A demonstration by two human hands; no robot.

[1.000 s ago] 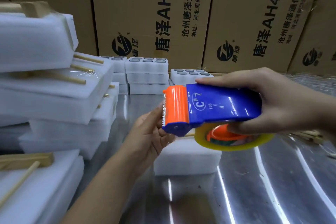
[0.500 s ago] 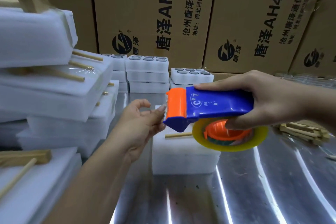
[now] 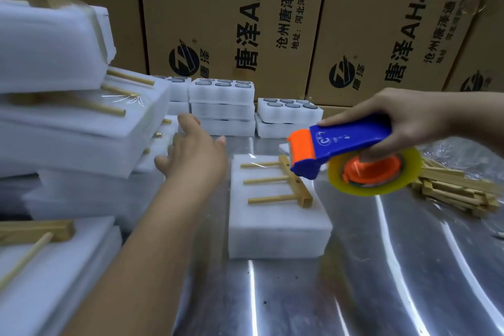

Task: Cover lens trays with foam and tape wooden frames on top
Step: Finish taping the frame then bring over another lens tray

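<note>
Big brown boxes (image 3: pixel 231 22) stand behind a shiny worktop (image 3: pixel 381 281). A white foam block (image 3: pixel 278 229) lies in the middle of it, with a wooden frame (image 3: pixel 294 183) on top. The right hand (image 3: pixel 409 120) grips a blue and orange tape gun (image 3: pixel 351 142) just above the frame. The left hand (image 3: pixel 193 155) has loose, open fingers (image 3: pixel 189 121) near the foam stack (image 3: pixel 81 131). Lens trays (image 3: pixel 289 109) sit at the back.

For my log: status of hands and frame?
Left hand open, clear of foam block. Right hand grips tape dispenser. Wooden frame on it. Nothing in the way.
</note>
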